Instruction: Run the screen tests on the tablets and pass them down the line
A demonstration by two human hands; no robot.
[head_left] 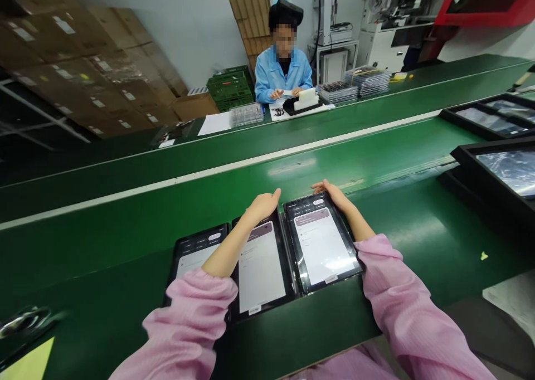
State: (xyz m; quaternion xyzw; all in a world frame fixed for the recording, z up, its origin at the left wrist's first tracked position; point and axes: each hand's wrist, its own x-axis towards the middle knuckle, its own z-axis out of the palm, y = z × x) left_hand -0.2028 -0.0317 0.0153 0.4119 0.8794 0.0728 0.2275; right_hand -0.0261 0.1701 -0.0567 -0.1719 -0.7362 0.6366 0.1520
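Open left hand (263, 206) resting on the far edge of the film-wrapped middle tablet (261, 268); open right hand (334, 197) on the far edge of the right tablet (321, 246). A third tablet (196, 257) lies alongside, all flat on a green conveyor belt (104, 257).

- Tablets (321, 246): glossy screens under shiny clear plastic film, in black frames
- Conveyor belt (125, 257): smooth green rubber-like surface with a satin sheen
- Sleeves (401, 296): matt pink cloth, softly gathered
- Cartons (83, 79): matt brown cardboard with paper labels
- Crates (229, 87): green plastic
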